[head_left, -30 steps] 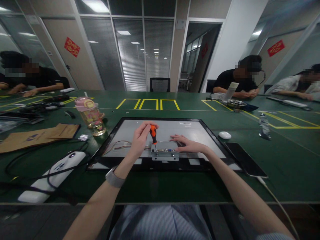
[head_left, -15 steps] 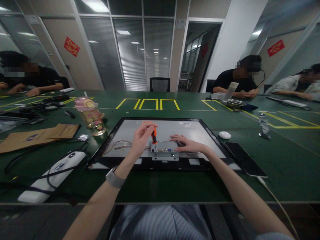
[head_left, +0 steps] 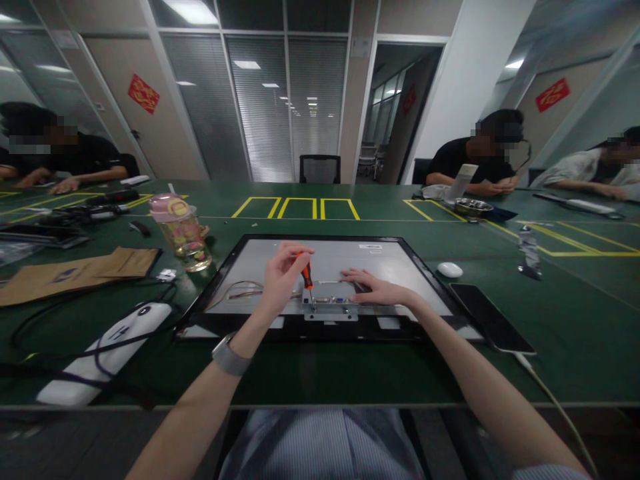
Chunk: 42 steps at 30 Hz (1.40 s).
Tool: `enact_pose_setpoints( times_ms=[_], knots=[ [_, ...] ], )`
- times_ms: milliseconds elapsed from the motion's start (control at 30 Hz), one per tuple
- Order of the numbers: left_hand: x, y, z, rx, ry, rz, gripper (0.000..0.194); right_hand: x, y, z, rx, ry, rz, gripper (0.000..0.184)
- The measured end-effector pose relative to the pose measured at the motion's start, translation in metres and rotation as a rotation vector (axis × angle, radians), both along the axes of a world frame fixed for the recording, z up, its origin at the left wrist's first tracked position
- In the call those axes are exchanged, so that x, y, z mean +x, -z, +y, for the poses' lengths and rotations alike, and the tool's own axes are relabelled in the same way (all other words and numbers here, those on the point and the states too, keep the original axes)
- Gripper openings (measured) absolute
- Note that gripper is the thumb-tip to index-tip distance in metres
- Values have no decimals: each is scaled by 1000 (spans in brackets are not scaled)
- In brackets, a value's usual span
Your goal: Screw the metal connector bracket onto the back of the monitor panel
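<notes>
An orange and black screwdriver (head_left: 307, 272) stands nearly upright, its handle held in the closed fingers of my left hand (head_left: 285, 270). Its tip meets the left part of a metal bracket (head_left: 331, 311) with video ports along it. The bracket sits near the front edge of an opened monitor panel (head_left: 320, 263), which lies flat with its grey back up and a black frame around it. My right hand (head_left: 377, 291) lies with fingers spread over the right end of the bracket and the panel. Thin wires (head_left: 245, 287) run leftward from the bracket.
To the left are a pink-lidded bottle (head_left: 181, 233), a brown paper bag (head_left: 75, 275) and a white power bank (head_left: 107, 357) under black cables. On the right lie a phone (head_left: 493, 319) with a cable, a white earbud case (head_left: 449, 270) and a silver packet (head_left: 529, 253). Other people sit across the table.
My left fingers have shifted slightly around the screwdriver's handle, and its tilt differs a little. The tip stays at the same spot on the bracket. My right hand has not moved.
</notes>
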State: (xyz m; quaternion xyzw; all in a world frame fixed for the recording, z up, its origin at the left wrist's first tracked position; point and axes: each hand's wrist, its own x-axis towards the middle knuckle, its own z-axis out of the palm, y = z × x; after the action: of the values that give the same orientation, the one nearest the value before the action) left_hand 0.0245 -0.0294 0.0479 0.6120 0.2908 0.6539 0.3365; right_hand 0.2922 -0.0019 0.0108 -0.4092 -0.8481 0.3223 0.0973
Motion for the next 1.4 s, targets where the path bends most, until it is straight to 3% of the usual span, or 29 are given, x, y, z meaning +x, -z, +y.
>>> enact_pose_setpoints(
  times_ms=[233,467,667,900,1100,1300,1400],
  knots=[
    [1,1,1,-68,117,-67,24,0,-2,-1,0,3,3,73],
    [0,-1,-1,-5,-32,55,16,-1,-1,-2,1,6,8,73],
    [1,5,5,-61,86,-34,28,-2,-3,-3,-6,12,2,74],
    [1,3,3,-27,-42,7,18,-2,-3,-2,-11,8,7,74],
    [3,3,1,-102,131,-64,28,-3,-5,-2,-30,10,5,75],
    [2,3,1,-24,4,2,16,-2,-2,0,-34,21,16,71],
    [0,2,2,-67,49,-26,21,-2,-1,0,-34,12,12,72]
  ],
)
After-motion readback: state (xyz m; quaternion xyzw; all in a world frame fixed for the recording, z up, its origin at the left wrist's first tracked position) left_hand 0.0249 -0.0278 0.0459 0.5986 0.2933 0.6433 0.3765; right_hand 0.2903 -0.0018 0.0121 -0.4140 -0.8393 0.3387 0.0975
